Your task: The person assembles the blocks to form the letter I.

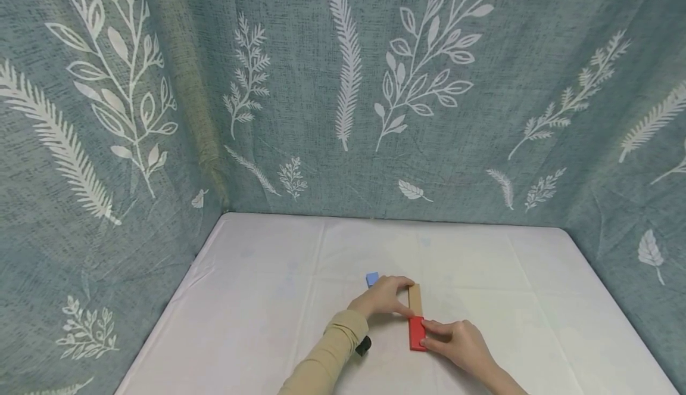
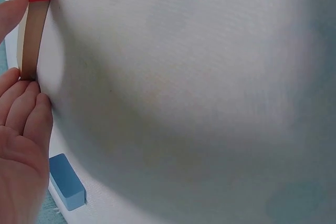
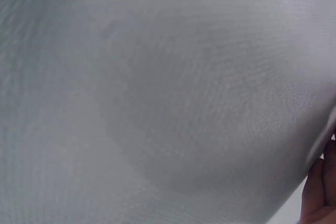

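At tbl (image 1: 268,276): 2 hands (image 1: 379,297), 3 blks (image 1: 416,334)

Left arm (image 1: 324,359) extended forward and angled to the right, covered by a tan sleeve (image 1: 308,380) gathered at the wrist. Left hand (image 1: 382,296) held low, thumb and fingers spread wide apart in a lengthwise pinch; in the left wrist view, the fingers are seen pressed side by side, the palm partly exposed. Right forearm (image 1: 506,380), bare where visible, angled inward from the lower right. Right hand (image 1: 465,342) set nearer the body than the left, a pinch formed by thumb and forefinger. In the right wrist view, only part of the hand is caught at the edge.
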The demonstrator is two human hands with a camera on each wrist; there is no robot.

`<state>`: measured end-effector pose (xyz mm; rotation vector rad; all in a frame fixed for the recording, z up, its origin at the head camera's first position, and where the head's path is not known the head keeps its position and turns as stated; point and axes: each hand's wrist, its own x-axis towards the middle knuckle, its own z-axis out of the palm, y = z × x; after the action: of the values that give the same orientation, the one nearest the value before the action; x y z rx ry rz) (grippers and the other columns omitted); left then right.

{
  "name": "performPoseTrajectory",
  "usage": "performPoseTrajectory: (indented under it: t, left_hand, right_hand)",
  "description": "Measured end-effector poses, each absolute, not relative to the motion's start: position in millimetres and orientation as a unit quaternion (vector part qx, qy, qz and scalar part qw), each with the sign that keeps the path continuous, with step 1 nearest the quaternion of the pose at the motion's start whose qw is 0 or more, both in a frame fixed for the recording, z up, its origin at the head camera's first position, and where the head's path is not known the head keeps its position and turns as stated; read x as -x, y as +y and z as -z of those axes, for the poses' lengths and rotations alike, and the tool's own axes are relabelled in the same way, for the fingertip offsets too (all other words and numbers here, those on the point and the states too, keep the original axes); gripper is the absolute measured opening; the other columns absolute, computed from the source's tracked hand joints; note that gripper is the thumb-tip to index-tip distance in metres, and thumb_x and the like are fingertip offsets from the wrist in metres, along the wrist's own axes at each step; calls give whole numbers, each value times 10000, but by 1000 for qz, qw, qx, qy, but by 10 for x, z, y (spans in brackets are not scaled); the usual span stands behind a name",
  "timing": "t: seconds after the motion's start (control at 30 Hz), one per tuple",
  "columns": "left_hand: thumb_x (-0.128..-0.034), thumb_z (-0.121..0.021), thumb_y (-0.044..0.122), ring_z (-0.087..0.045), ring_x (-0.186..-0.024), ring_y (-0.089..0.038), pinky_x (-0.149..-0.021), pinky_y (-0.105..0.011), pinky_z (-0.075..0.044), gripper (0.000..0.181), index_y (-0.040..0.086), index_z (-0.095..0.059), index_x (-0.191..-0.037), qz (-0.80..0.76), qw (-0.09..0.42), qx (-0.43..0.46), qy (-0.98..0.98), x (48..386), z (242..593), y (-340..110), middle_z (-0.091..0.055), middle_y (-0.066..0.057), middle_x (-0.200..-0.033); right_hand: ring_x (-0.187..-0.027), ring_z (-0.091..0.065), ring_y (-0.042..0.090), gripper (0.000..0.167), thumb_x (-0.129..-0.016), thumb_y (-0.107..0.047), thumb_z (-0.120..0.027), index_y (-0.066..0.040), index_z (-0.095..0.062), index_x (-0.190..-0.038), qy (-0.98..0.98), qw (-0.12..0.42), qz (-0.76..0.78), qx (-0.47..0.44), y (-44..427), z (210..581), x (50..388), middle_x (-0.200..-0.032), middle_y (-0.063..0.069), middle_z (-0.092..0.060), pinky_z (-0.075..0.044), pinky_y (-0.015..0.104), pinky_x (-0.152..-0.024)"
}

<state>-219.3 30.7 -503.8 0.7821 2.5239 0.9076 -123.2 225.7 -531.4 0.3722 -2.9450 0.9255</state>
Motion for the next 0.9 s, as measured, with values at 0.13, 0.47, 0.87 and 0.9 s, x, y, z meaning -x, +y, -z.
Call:
performPoseTrajectory:
  t: [0.13, 0.47, 0.87, 0.9]
  left_hand:
    - [-733, -814, 262, -505, -1278, -176, -1061, -289, -429, 634, 116, -574, -1302, -330, 176, -269, 888, 2190, 5049, 305, -588, -14, -1331]
    - [-728, -821, 234, -503, -1282, -188, -1066, -297, -424, 637, 109, -576, -1302, -355, 182, -257, 880, 2172, 5087, 290, -586, -21, -1337]
    - [-729, -821, 235, -495, -1289, -175, -1075, -300, -416, 637, 126, -578, -1308, -356, 185, -254, 880, 2150, 5062, 279, -584, -2, -1340]
    - [-728, -822, 235, -495, -1289, -174, -1074, -299, -416, 636, 128, -579, -1306, -356, 184, -254, 881, 2147, 5056, 280, -585, -1, -1339]
  right_hand:
    - [-947, -692, 184, 406, -728, -422, -777, -177, -748, -1051, -947, 15, -298, -119, 2263, 5310, 1237, -1025, 29, -730, -568, 281, -731]
    - [-979, -689, 250, 412, -740, -414, -769, -156, -744, -1059, -945, 1, -308, -114, 2245, 5324, 1235, -1035, 62, -725, -584, 340, -741]
    - [-1011, -681, 228, 421, -732, -427, -772, -168, -743, -1063, -939, -14, -326, -106, 2262, 5324, 1250, -1035, 29, -731, -574, 365, -798]
    - [-1012, -680, 226, 418, -733, -424, -771, -169, -743, -1063, -938, -15, -329, -105, 2266, 5324, 1250, -1035, 25, -732, -573, 363, -804]
